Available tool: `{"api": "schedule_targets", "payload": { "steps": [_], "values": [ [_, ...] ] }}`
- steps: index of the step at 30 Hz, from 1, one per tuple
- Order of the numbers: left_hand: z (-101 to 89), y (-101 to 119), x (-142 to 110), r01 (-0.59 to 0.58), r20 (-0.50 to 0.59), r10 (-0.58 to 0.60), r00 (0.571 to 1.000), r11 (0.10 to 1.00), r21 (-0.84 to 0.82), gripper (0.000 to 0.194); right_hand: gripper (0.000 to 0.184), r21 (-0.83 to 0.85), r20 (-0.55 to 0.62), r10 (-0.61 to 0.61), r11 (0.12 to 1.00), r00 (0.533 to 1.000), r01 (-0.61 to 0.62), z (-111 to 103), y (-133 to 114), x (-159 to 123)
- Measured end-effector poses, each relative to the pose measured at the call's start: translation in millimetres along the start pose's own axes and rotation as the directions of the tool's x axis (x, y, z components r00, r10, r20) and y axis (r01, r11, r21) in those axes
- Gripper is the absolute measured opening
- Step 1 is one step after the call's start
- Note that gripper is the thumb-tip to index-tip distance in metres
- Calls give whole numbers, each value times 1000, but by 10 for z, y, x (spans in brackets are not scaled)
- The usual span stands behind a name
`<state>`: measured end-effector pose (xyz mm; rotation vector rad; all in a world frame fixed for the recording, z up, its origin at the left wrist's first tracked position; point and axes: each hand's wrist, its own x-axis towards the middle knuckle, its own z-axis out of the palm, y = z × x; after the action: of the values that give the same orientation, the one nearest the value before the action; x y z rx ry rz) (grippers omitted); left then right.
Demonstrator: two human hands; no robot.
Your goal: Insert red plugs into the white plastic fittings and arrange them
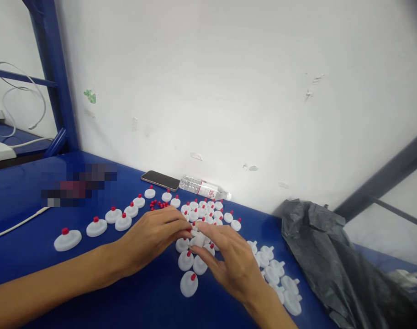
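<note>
Our left hand (156, 233) pinches a small red plastic cap (189, 232), our right hand (234, 258) a white plastic piece (198, 238); slipping could topple red-tipped white discs (189, 285) at six o'clock

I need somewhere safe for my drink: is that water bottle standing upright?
No, the bottle lies on its side beside the phone.

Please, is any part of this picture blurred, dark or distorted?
Head view: bright white wall; coarse pixel blocks cover something on the blue table at left; top right corner dark; black bag seems stretched and soft near the edge.
</note>
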<state>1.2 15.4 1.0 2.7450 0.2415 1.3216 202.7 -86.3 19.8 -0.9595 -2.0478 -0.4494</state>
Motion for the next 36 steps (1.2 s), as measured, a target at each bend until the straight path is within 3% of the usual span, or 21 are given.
{"api": "schedule_targets", "payload": {
  "steps": [4, 10, 17, 22, 25, 29, 31, 36],
  "values": [
    [4, 14, 11, 4, 41, -2, 999, 1000, -31, 13, 59, -6, 2, 5, 1000, 1000, -5, 7, -10, -6],
    [-10, 39, -19, 33, 31, -31, 999, 995, -96, 16, 70, -99, 44, -77, 992, 996, 81, 10, -30, -11],
    [-5, 35, -53, 64, 61, -60, 996, 996, -58, 16, 43, -143, 86, -94, 984, 992, 105, -2, -14, -51],
    [-3, 4, -3, 100, 110, -106, 988, 993, 55, 16, 39, -254, 171, -104, 956, 980, 145, -37, 74, -13],
    [-52, -50, 27, 123, 139, -164, 977, 956, 265, 17, 34, -301, 111, 4, 953, 994, 30, -108, 199, -10],
    [-93, -150, 4, 160, 231, -393, 890, 744, 649, 24, 22, -359, 21, 218, 913, 976, -196, -262, 442, -65],
    [-75, -189, -42, 174, 231, -474, 850, 666, 725, 26, 18, -402, 2, 303, 873, 953, -277, -335, 561, -104],
    [10, -241, -190, 199, 213, -542, 813, 603, 772, 30, 14, -504, -64, 434, 763, 899, -404, -452, 784, -187]
  ]
}}
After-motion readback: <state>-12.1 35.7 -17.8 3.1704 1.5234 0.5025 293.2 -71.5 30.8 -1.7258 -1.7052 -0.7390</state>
